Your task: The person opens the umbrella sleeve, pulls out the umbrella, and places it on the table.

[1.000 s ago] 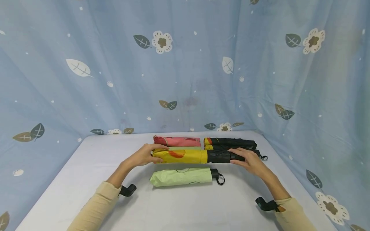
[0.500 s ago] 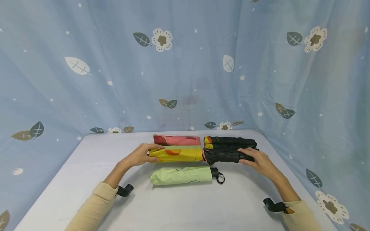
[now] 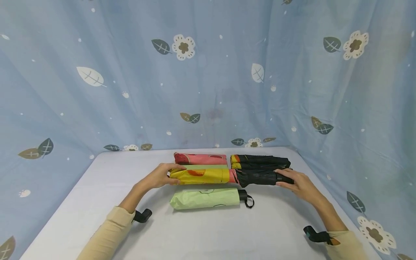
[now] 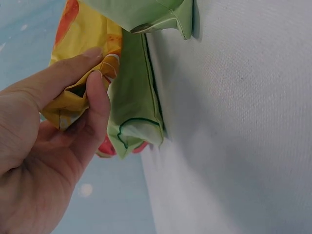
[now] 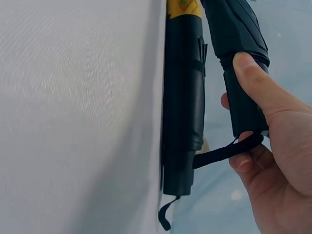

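Observation:
A folded black umbrella (image 3: 256,177) with a pink-edged band lies partly inside a yellow fruit-print sleeve (image 3: 211,176), held level above the table. My left hand (image 3: 162,176) pinches the sleeve's closed end between thumb and fingers; the left wrist view shows the bunched yellow cloth (image 4: 73,100). At the other end my right hand (image 3: 300,185) grips the black handle (image 5: 243,105), thumb on its near side, the wrist strap (image 5: 224,151) hanging by the fingers. In front of them lies a light green sleeved umbrella (image 3: 204,198) with a black handle.
Behind, a pink sleeve (image 3: 201,159) and a second green sleeve (image 3: 208,167), mostly hidden, lie on the white table (image 3: 201,234). Black-and-yellow folded umbrellas (image 3: 263,159) lie at the back right. A blue patterned curtain (image 3: 208,79) stands behind the table.
My right hand has moved right with the handle, drawing the black umbrella further out of the yellow sleeve, so a pink band now shows. The left hand stays nearly in place.

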